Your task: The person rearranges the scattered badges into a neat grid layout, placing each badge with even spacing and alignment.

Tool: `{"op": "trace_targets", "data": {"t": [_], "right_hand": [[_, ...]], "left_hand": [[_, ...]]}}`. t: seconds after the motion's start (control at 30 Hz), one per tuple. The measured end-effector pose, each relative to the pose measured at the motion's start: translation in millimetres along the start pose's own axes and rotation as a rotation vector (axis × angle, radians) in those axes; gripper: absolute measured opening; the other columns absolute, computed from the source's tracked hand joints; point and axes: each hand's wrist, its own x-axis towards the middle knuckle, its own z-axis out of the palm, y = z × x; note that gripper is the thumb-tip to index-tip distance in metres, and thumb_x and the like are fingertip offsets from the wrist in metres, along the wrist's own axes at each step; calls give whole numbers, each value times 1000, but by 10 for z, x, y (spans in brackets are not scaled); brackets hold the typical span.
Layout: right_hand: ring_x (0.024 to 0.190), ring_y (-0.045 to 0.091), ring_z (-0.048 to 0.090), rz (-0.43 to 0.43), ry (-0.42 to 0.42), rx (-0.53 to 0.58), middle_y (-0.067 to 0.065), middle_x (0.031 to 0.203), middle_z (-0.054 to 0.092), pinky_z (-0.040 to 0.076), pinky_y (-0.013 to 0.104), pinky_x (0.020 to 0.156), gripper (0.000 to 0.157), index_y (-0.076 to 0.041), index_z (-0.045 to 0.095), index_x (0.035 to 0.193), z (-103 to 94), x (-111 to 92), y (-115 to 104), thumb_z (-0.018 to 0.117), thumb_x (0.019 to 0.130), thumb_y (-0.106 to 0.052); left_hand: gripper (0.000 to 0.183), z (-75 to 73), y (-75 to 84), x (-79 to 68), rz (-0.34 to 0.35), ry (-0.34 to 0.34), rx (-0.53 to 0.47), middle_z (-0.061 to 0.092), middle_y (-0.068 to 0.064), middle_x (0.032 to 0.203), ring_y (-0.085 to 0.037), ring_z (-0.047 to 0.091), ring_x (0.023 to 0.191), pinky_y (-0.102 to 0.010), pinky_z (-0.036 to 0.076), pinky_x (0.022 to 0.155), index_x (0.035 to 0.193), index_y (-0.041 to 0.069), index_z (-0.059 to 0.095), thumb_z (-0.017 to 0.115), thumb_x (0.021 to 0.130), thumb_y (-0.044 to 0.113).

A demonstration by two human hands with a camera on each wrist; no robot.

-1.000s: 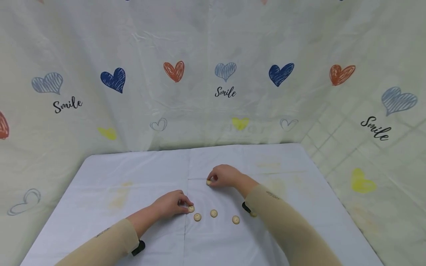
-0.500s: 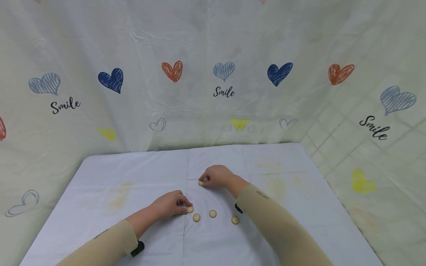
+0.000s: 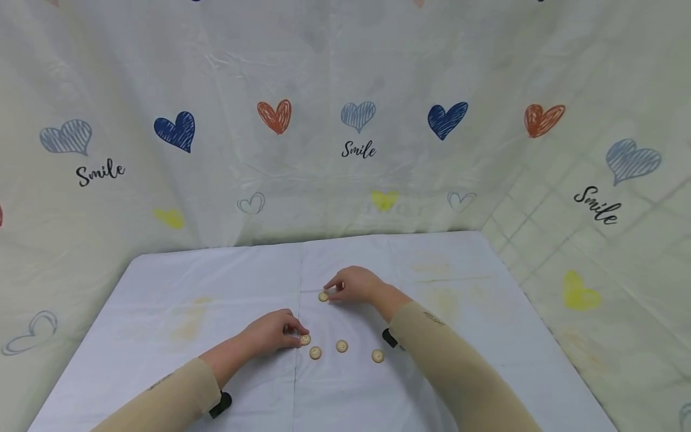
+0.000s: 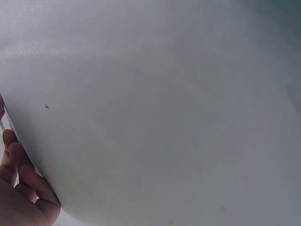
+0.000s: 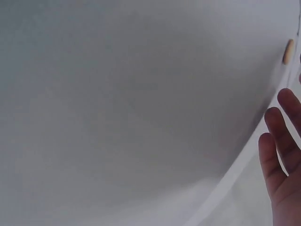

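Near the middle of the table, my left hand (image 3: 274, 332) pinches a round tan button (image 3: 305, 339) between thumb and index finger. Farther back and slightly right, my right hand (image 3: 357, 284) has thumb and index finger parted beside another tan button (image 3: 323, 296), which lies on the cloth at the fingertips. The left wrist view shows curled fingers (image 4: 35, 183) of the left hand at its lower left edge. Straight fingers (image 5: 277, 127) of the right hand appear in the right wrist view, apart from a button (image 5: 288, 52) seen edge-on.
In front lie three more tan buttons: a left one (image 3: 315, 353), a middle one (image 3: 342, 346) and a right one (image 3: 378, 356). A white cloth (image 3: 216, 276) covers the table. Behind it hangs a curtain (image 3: 302, 174) printed with hearts.
My right hand has moved left with its button, then its finger and thumb have parted from it. The left hand has kept its place at its button.
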Motion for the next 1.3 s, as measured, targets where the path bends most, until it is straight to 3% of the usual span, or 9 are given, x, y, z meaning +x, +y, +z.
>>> {"op": "trace_targets", "data": {"t": [0.27, 0.5, 0.83, 1.13, 1.3], "right_hand": [[80, 8, 56, -10, 23, 127, -14, 84, 61, 47, 28, 76, 35, -25, 73, 122, -135, -172, 62, 76, 88, -36], [79, 8, 55, -19, 29, 114, -15, 86, 60, 47, 28, 72, 37, -26, 73, 123, -205, -451, 222, 77, 87, -36], [79, 7, 54, -39, 19, 133, -17, 87, 60, 46, 27, 69, 39, -23, 73, 122, -250, -1011, 410, 79, 85, -35], [85, 15, 57, -77, 24, 119, -17, 90, 61, 46, 27, 73, 36, -22, 75, 119, -212, -1626, 638, 79, 86, -35], [84, 15, 57, -66, 42, 133, -17, 89, 61, 47, 28, 74, 36, -20, 76, 117, -167, -1836, 748, 79, 85, -36]], "left_hand": [[15, 18, -7, 20, -22, 4, 1, 55, 12, 86, -9, 50, 79, -31, 43, 73, 98, 32, 78, 81, 84, 27], [15, 18, 31, 11, -25, 13, -9, 55, 12, 86, -9, 50, 81, -31, 43, 74, 97, 31, 78, 81, 83, 26], [16, 12, 44, -5, -36, 20, -10, 55, 11, 86, -11, 50, 81, -33, 43, 76, 96, 31, 77, 81, 83, 24], [15, 3, 41, -11, -25, 25, -16, 55, 11, 85, -10, 50, 81, -32, 43, 75, 97, 30, 78, 81, 83, 25], [16, 1, 44, -9, -22, 19, -16, 55, 11, 86, -10, 50, 81, -33, 43, 76, 97, 30, 77, 81, 83, 24]]}}
